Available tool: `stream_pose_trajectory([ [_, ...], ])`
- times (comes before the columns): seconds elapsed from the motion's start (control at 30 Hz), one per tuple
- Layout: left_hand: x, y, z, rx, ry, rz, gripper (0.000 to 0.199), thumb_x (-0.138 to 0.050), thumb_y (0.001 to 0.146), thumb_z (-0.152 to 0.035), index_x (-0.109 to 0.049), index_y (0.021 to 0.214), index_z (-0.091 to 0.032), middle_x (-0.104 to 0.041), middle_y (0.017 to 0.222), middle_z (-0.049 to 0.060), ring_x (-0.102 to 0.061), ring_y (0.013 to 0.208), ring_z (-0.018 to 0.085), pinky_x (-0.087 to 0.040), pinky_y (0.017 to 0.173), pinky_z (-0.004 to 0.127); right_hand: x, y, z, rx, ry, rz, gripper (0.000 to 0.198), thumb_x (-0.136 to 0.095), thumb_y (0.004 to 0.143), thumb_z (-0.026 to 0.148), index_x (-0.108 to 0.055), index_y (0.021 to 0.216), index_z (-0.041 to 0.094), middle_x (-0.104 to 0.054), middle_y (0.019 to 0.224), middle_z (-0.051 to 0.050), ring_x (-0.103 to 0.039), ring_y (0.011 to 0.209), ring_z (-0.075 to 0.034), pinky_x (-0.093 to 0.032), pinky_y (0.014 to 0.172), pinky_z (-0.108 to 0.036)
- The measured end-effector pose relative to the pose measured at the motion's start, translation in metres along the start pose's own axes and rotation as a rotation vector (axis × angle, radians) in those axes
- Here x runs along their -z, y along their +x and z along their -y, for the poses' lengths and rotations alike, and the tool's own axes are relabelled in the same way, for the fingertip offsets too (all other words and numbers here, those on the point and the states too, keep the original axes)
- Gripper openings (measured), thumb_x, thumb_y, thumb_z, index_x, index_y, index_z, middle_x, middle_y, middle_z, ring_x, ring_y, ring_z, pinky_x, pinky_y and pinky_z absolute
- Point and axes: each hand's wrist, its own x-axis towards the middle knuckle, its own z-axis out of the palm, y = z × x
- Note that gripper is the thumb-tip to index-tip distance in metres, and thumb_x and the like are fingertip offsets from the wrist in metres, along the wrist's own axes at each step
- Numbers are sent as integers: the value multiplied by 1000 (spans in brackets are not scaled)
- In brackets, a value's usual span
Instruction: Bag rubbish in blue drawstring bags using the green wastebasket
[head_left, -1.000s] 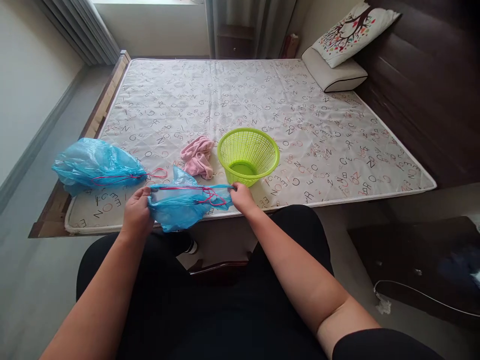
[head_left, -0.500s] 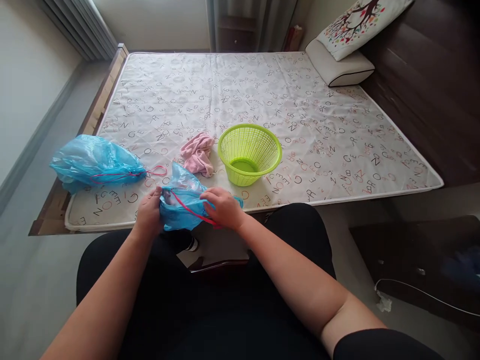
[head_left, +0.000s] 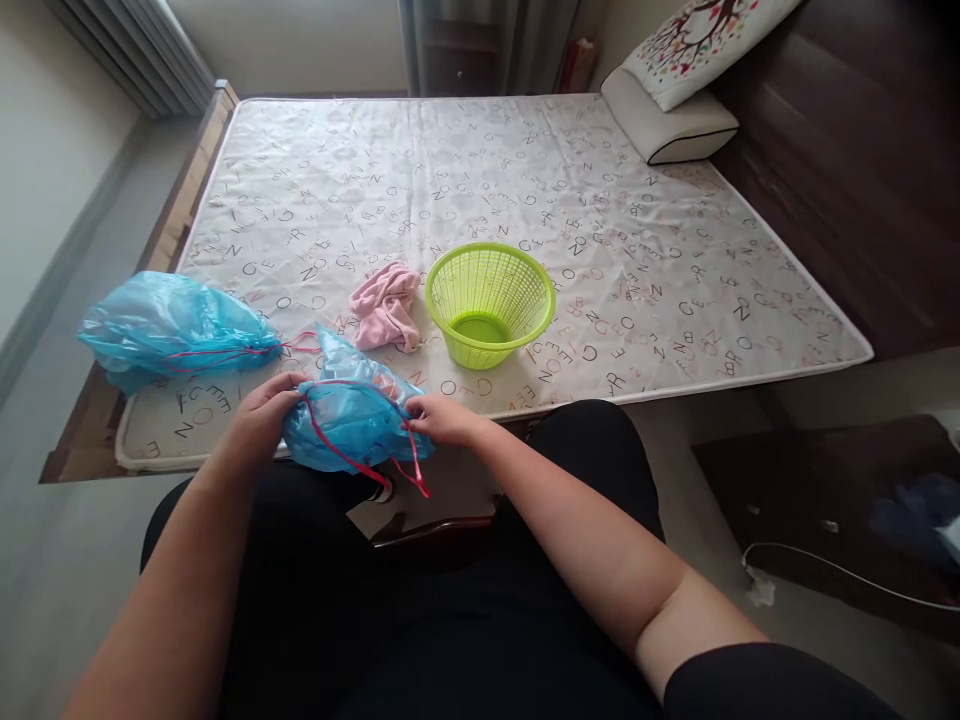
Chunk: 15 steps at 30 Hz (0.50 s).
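Note:
A blue plastic drawstring bag [head_left: 337, 425] is stretched between my hands at the near edge of the mattress, its mouth spread wider and a red drawstring hanging from it. My left hand [head_left: 271, 400] grips the bag's left rim. On the right rim, my right hand [head_left: 442, 418] pinches the plastic close to the drawstring. Just beyond the bag lies a crumpled pink cloth [head_left: 385, 305]. To the right of the cloth stands a green plastic basket [head_left: 491, 345], upright, with nothing seen in it.
A second blue bag [head_left: 176, 325], full and drawn together with a red string, rests at the left edge of the mattress [head_left: 315, 190]. A printed pillow [head_left: 694, 50] leans on a white cushion [head_left: 664, 125] at the back right. A dark cabinet [head_left: 810, 490] stands at right.
My hands have moved apart, pulling the bag's mouth wider. The drawstring now hangs in a loose loop below my right hand. The whole view has shifted slightly.

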Motion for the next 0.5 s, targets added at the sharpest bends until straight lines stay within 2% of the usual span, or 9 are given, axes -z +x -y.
stream_pose_trajectory([
  [0.1,13,7,5,-53,483,-271,12,-67,76,-16,-72,87,-17,-65,80,3,-64,85,26,-55,90,42,-1,0,5,5,10,-243,8,-60,98,26,-66,96,22,-70,87,1,-65,80,-16,-48,77,-28],
  [0.17,8,0,6,-246,570,-428,27,-67,77,-16,-71,103,-17,-71,105,8,-66,108,33,-50,106,53,2,0,6,12,93,-373,12,-55,101,29,-65,104,23,-70,88,2,-65,75,-15,-49,77,-28],
  [0.2,2,-7,6,-398,531,-429,35,-65,77,-15,-69,112,-18,-71,117,10,-65,119,35,-46,113,55,4,-1,6,29,130,-416,15,-53,101,31,-64,107,23,-71,90,2,-66,76,-16,-51,77,-29],
  [0.23,-7,-14,5,-565,482,-375,42,-63,77,-15,-65,119,-19,-70,126,11,-61,130,35,-43,118,54,6,-1,6,57,154,-451,17,-53,101,32,-65,109,24,-72,93,1,-68,79,-17,-52,79,-29],
  [0.3,-27,-26,3,-782,436,-180,50,-63,79,-17,-59,129,-20,-67,138,13,-55,142,33,-39,123,51,10,-2,7,127,159,-513,21,-53,101,35,-66,111,23,-74,101,-1,-69,92,-19,-54,87,-31],
  [0.33,-36,-29,3,-790,458,-77,55,-66,79,-20,-56,133,-21,-66,140,14,-55,143,33,-40,123,50,12,-3,8,150,141,-545,23,-54,101,36,-67,113,23,-74,105,-3,-70,97,-20,-54,91,-32],
  [0.37,-43,-30,3,-722,513,-1,61,-70,78,-24,-53,136,-21,-66,140,14,-57,140,35,-42,120,51,13,-4,9,150,121,-581,25,-53,101,37,-67,115,23,-75,107,-4,-69,99,-21,-54,95,-34],
  [0.43,-50,-23,6,-422,648,41,66,-78,75,-30,-55,136,-22,-72,128,14,-67,123,38,-51,106,49,12,-8,13,87,67,-696,29,-48,102,32,-66,120,21,-74,109,-7,-69,101,-22,-54,98,-37],
  [0.5,-49,-10,10,-115,681,35,56,-80,73,-33,-63,124,-21,-75,103,10,-72,97,35,-55,88,43,9,-16,19,30,-44,-877,34,-44,98,23,-64,125,19,-71,116,-12,-67,112,-25,-52,105,-42],
])
